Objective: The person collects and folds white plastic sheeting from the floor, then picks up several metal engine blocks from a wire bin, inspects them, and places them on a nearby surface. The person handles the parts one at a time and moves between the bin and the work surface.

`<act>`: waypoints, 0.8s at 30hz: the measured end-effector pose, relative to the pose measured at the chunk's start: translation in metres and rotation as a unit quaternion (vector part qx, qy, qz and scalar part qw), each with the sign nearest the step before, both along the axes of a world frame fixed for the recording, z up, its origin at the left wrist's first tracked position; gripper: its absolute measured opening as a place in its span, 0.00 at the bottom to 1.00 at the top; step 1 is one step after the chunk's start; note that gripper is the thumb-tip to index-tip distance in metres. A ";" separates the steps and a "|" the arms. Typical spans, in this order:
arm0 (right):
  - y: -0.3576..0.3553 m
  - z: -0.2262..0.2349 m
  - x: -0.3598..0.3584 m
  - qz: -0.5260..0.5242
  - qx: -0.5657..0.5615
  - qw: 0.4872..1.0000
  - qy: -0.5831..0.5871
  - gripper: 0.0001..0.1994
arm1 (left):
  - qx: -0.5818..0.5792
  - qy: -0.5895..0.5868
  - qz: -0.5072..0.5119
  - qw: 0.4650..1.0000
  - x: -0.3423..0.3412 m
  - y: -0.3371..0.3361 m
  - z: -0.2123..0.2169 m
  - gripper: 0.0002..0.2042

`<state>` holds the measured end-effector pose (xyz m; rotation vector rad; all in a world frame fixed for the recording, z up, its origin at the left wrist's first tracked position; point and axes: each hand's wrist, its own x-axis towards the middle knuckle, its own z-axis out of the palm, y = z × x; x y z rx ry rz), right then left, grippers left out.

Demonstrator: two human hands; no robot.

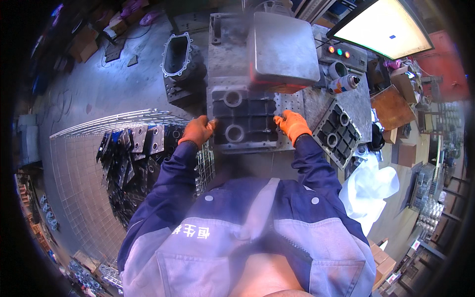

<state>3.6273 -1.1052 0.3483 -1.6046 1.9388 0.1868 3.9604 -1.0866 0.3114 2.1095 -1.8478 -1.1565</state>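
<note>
Both arms stretched forward from the bottom of the view, in dark blue sleeves, elbows bent a little outward.

Left hand point(198, 131) in an orange glove, fingers curled over the left edge of a grey metal casting point(243, 120), gripping it. Knuckles up, wrist straight, thumb side toward the part.

Right hand point(292, 125) also in an orange glove, fingers spread a bit and bent down onto the right edge of the same casting. Pressing or holding it there; hard to tell how tight.

Casting flat on the metal work table point(316, 101), right between the two hands, just in front of the body. Two round holes on its top, one above the other. Back end tucked under a big grey machine block point(283, 47).

Second casting point(337, 133) of the same kind just to the right, tilted, near the right wrist. Spray can point(343, 84) lying on the table behind it. Three small coloured lights point(339, 51) on a panel farther back.

Wire cage point(123, 163) on the left, below the left arm, full of dark metal parts. White plastic bag point(368, 185) down on the right.
</note>
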 end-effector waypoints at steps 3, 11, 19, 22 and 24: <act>0.004 -0.005 -0.004 -0.040 -0.020 0.999 -0.027 0.23 | -0.005 0.007 0.007 1.000 0.002 0.001 -0.005 0.22; -0.029 0.018 -0.056 -0.018 -0.480 0.829 0.288 0.10 | -0.020 0.027 -0.029 0.999 0.004 -0.002 0.007 0.23; -0.067 -0.039 -0.076 -0.032 -0.358 0.847 0.393 0.19 | -0.066 -0.215 -0.017 0.974 0.000 -0.005 0.031 0.24; -0.067 -0.041 -0.077 -0.086 -0.276 0.913 0.289 0.22 | -0.244 -0.148 -0.031 0.958 -0.013 -0.005 0.055 0.16; -0.060 -0.030 -0.084 -0.063 -0.302 0.915 0.259 0.23 | -0.284 -0.058 -0.063 0.955 -0.041 -0.001 0.070 0.17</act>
